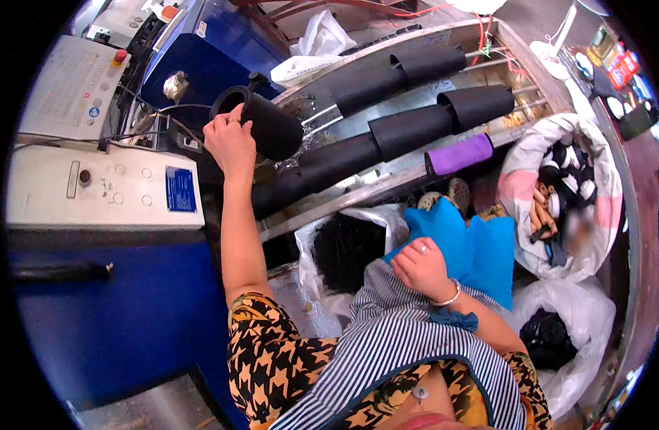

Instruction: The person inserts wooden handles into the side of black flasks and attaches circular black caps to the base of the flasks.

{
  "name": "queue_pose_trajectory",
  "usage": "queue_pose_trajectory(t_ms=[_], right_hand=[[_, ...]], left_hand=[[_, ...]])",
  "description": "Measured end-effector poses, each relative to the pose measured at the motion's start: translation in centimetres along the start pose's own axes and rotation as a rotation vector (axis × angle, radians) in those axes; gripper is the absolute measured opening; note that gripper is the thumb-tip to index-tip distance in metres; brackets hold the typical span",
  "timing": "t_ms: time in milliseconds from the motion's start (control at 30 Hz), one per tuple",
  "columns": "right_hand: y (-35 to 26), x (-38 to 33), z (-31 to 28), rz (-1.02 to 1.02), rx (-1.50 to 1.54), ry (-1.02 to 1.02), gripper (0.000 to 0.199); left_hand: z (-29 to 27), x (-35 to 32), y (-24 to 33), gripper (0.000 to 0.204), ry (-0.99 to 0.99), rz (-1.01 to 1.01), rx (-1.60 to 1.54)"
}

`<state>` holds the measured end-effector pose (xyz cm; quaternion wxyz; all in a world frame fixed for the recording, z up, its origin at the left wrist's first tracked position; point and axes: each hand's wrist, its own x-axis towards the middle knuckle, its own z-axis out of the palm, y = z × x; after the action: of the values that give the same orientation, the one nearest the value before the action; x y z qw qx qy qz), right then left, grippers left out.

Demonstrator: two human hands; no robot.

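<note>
**Left hand grips a black foam tube at the machine; right hand rests on the lap**

The short black foam tube (265,123) is raised above the machine's metal tray (415,136), its open end turned up and to the left. The left hand (230,143) holds it from below, fingers (225,123) wrapped and clamped on its wall near the open rim. Just right of these fingers, longer black foam tubes (387,129) lie side by side along the tray, slanting up and away. Beyond them, further right, a purple roll (458,154) lies at the tray's edge. Left of the fingers stands a pale control panel (103,186) with buttons and a blue label, on a blue cabinet (107,315).

The right hand (422,269) lies well below and to the right, resting on a striped apron (394,337) beside blue cloth (465,247); its fingers are loosely curled together, holding nothing. Between the hands, a white bag of black pieces (347,247) stands open. Right of the right hand's fingers, another bag (566,193) holds mixed parts.
</note>
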<state>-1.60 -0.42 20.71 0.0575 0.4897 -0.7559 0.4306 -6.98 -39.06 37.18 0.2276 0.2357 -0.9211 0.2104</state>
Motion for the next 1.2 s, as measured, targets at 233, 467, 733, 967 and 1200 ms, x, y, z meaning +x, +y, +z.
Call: queue_pose_trajectory(t_ms=[233, 467, 733, 967, 1200], right_hand=[[-0.1, -2.7, -0.6, -0.009, -0.046, 0.058, 0.018], [1.2, -5.4, -0.7, -0.016, -0.057, 0.174, 0.017], [1.0, -5.8, -1.0, 0.015, 0.066, 0.208, 0.014], [9.8, -9.2, -16.6, 0.692, -0.667, 0.414, 0.024], [23.2, -26.9, -16.1, 1.139, -1.168, 0.044, 0.017]], left_hand=[[-6.9, -11.1, 6.9, 0.043, -0.256, 0.110, -0.172], [-6.3, -13.7, 8.0, 0.047, -0.239, 0.058, -0.416], [-0.3, -14.6, 3.5, 0.051, -0.518, 0.262, -0.364], [-3.6, -11.6, 10.7, 0.067, -0.521, 0.164, 0.127], [2.5, -9.1, 11.7, 0.054, -0.357, 0.094, 0.010]])
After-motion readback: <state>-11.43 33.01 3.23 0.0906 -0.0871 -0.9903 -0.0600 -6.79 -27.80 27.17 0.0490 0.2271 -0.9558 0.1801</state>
